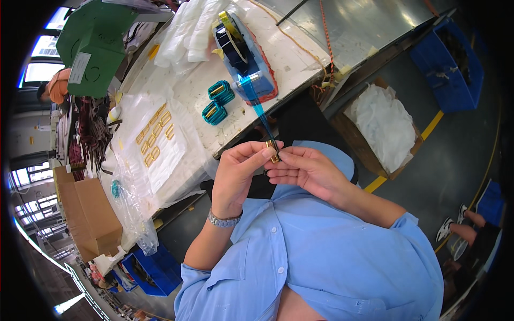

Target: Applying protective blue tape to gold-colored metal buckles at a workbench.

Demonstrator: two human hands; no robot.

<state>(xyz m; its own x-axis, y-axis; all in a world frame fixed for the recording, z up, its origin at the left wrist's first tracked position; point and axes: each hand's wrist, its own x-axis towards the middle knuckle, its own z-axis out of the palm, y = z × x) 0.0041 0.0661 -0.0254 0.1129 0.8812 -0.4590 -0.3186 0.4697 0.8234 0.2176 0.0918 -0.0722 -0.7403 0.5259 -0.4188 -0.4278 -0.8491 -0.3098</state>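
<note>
In front of my chest, my left hand (238, 168) pinches a small gold metal buckle (272, 151) between thumb and fingers. The thumb and forefinger of my right hand (310, 171) close on the buckle's other side, by the strip of blue clear tape (259, 111). This strip stretches from the tape dispenser (247, 64) at the table's edge down to my fingers. Two teal-wrapped bundles (219, 92) with gold metal inside lie left of the dispenser. Farther left, several gold buckles (153, 134) rest in rows on thin white sheeting. My fingers partly hide the held buckle.
Rolled white wrapping (184, 35) lies behind the dispenser on the white table (294, 40). A crumpled clear bag (134, 214) hangs at the left edge, near a cardboard box (88, 214). To the right stand a lined carton (383, 128) and a blue crate (450, 64). Other people are farther off.
</note>
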